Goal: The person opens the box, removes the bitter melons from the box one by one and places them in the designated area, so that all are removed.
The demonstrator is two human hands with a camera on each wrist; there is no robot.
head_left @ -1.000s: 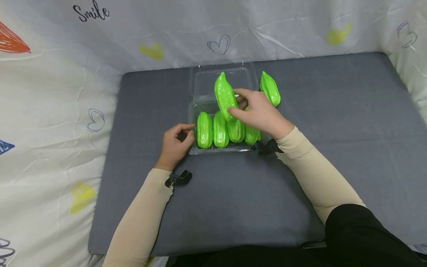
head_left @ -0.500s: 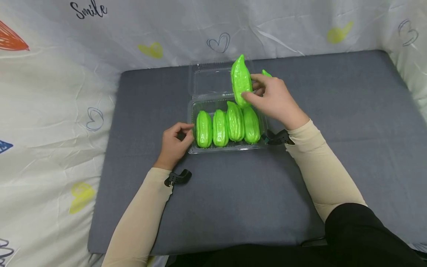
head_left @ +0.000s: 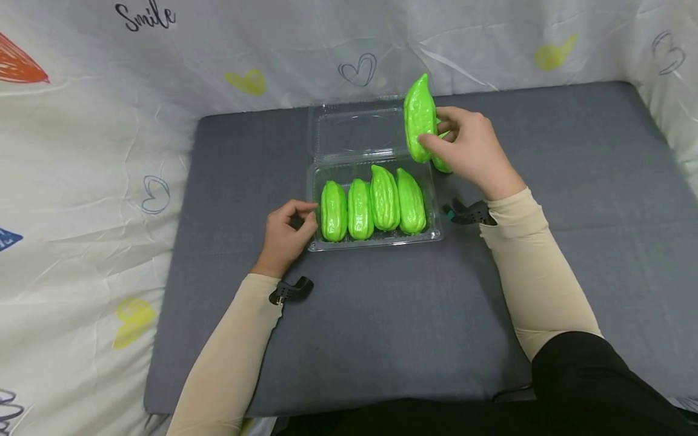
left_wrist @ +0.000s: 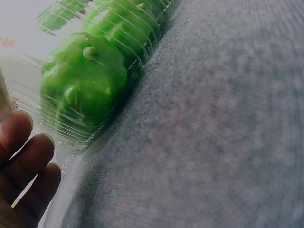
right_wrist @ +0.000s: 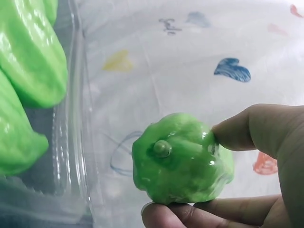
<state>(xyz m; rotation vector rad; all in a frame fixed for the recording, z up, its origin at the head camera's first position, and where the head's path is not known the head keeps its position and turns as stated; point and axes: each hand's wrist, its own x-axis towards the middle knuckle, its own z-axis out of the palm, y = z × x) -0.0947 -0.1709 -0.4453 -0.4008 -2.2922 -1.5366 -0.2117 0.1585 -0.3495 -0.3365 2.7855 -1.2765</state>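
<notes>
My right hand (head_left: pixel 470 145) pinches a glossy green bitter melon (head_left: pixel 419 118) between thumb and fingers, tip up, above the table by the container's far right corner. In the right wrist view the stub end of that bitter melon (right_wrist: pixel 183 159) faces the camera. A clear plastic container (head_left: pixel 376 243) has several bitter melons (head_left: pixel 385 198) side by side in its base. My left hand (head_left: pixel 286 236) pinches the container's left rim with thumb and index finger. The left wrist view shows its other fingers (left_wrist: pixel 31 159) beside the ribbed wall.
Another bitter melon (head_left: pixel 442 163) lies on the table, partly hidden behind the held one. The container's lid (head_left: pixel 357 130) is folded back towards the rear. A grey cloth covers the table (head_left: pixel 392 321); a printed white curtain (head_left: pixel 305 54) borders its back and sides.
My right hand has moved the bitter melon up and to the right, away from over the container, uncovering the row of melons inside. The left hand has stayed at the container's left rim.
</notes>
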